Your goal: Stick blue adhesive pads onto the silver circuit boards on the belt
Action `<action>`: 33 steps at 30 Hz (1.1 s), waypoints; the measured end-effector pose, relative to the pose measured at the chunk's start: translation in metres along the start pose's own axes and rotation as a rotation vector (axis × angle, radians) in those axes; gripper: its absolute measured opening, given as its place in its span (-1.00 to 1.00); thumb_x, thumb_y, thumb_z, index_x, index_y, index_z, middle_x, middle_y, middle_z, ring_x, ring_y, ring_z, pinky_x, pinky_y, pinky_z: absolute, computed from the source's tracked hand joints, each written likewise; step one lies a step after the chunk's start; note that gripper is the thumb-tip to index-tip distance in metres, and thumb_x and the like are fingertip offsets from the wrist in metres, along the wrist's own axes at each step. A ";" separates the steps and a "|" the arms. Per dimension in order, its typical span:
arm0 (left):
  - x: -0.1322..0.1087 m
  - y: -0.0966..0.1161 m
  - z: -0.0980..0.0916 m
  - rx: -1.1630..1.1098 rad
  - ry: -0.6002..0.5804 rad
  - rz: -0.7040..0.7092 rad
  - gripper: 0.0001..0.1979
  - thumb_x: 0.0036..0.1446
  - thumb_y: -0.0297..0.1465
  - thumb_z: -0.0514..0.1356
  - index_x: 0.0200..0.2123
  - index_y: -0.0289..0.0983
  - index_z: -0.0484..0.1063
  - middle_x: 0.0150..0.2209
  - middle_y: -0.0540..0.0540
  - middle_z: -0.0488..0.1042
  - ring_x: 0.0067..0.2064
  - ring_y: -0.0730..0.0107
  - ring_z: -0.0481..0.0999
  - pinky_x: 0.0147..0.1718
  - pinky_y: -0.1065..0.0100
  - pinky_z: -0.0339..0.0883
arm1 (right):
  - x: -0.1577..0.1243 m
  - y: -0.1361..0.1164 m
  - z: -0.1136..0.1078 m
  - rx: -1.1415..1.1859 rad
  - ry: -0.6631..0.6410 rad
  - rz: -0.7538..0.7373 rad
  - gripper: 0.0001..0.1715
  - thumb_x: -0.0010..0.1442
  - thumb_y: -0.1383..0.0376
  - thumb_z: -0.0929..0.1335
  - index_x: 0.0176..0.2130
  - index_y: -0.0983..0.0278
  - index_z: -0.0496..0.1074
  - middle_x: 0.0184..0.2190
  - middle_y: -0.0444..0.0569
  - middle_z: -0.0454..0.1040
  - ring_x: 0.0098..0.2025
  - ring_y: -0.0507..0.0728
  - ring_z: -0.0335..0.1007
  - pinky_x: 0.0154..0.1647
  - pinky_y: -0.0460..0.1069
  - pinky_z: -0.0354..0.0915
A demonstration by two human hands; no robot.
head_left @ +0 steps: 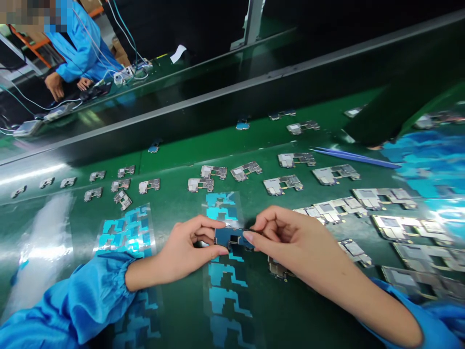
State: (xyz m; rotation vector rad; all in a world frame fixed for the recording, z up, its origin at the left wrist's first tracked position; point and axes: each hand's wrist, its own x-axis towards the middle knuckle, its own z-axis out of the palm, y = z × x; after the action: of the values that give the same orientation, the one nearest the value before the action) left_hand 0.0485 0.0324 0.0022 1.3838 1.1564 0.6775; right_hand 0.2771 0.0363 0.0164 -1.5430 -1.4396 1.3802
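Between my two hands is a small circuit board (225, 235) with a dark blue face and a square dark opening. My left hand (192, 245) pinches its left end between thumb and fingers. At the right end, my right hand (283, 232) grips it with thumb and index finger. Beneath the board lies a clear strip of blue die-cut film pieces (221, 298). Another circuit board (278, 269) is partly hidden under my right hand.
Several bare circuit boards (282, 185) lie across the green mat. More film sheets (125, 230) rest on the left, with a blue pile (425, 160) at right. Blue tweezers (358, 158) lie at the back right. A person in a blue smock (85, 48) works beyond the bench ledge.
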 end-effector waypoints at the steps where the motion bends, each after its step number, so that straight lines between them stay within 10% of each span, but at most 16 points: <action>1: 0.001 0.001 0.000 -0.009 0.005 -0.008 -0.61 -0.01 -0.37 0.46 -0.08 -0.29 0.55 -0.41 -0.05 0.60 -0.37 0.38 0.59 -0.31 0.36 0.51 | 0.001 0.000 0.001 0.018 0.010 -0.012 -0.76 0.04 0.13 0.46 -0.45 0.19 0.40 -0.68 -0.30 0.11 -0.64 -0.02 0.13 -0.63 -0.10 0.19; 12: 0.001 0.015 -0.003 0.029 -0.028 0.051 -0.75 0.17 -0.25 0.34 -0.25 -0.29 0.41 -0.49 0.04 0.45 -0.51 0.54 0.37 -0.50 0.47 0.24 | -0.002 0.005 0.013 0.169 -0.200 -0.040 -0.70 0.05 0.17 0.49 -0.20 0.20 0.48 -0.44 -0.13 0.47 -0.47 0.06 0.42 -0.45 -0.03 0.45; 17: 0.088 0.052 -0.053 0.567 0.357 0.325 -0.77 0.37 -0.24 0.13 -0.20 -0.30 0.44 -0.42 -0.04 0.49 -0.38 0.41 0.47 -0.38 0.43 0.28 | 0.002 0.003 0.009 0.044 0.041 -0.190 -0.44 0.10 0.04 0.48 0.02 0.24 0.45 -0.24 0.05 0.57 -0.26 0.20 0.57 -0.27 0.09 0.55; 23: 0.183 0.070 -0.093 0.867 0.390 0.255 -0.96 0.18 -0.51 0.28 -0.32 -0.37 0.48 -0.17 -0.32 0.58 -0.05 0.03 0.53 -0.05 0.16 0.34 | -0.001 0.023 0.011 -0.725 -0.054 -0.712 -0.30 0.28 0.07 0.40 0.31 0.22 0.29 0.20 0.18 0.48 0.29 0.43 0.32 0.22 0.44 0.30; 27: 0.134 0.059 -0.075 0.924 0.397 0.354 -0.89 0.28 -0.45 0.21 -0.16 -0.34 0.51 0.13 -0.32 0.47 0.23 -0.02 0.36 0.20 0.03 0.18 | -0.005 0.033 0.018 -0.857 -0.084 -0.886 -0.19 0.39 0.20 0.33 0.46 0.30 -0.02 0.15 0.22 0.53 0.32 0.39 0.30 0.34 0.55 0.02; 33: 0.004 0.008 -0.030 0.619 -0.169 0.478 -0.50 0.19 -0.11 0.33 0.12 -0.21 0.42 0.14 -0.21 0.54 0.21 0.08 0.47 0.24 0.04 0.28 | -0.006 0.031 0.022 -0.785 -0.022 -0.943 -0.45 0.44 0.32 0.25 0.35 0.33 0.16 -0.02 0.17 0.63 0.11 0.30 0.53 0.34 0.45 0.12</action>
State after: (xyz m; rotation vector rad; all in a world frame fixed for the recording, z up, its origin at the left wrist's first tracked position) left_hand 0.0246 0.0495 0.0148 2.2423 0.9373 0.5301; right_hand 0.2672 0.0193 -0.0168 -0.9290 -2.4309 0.2624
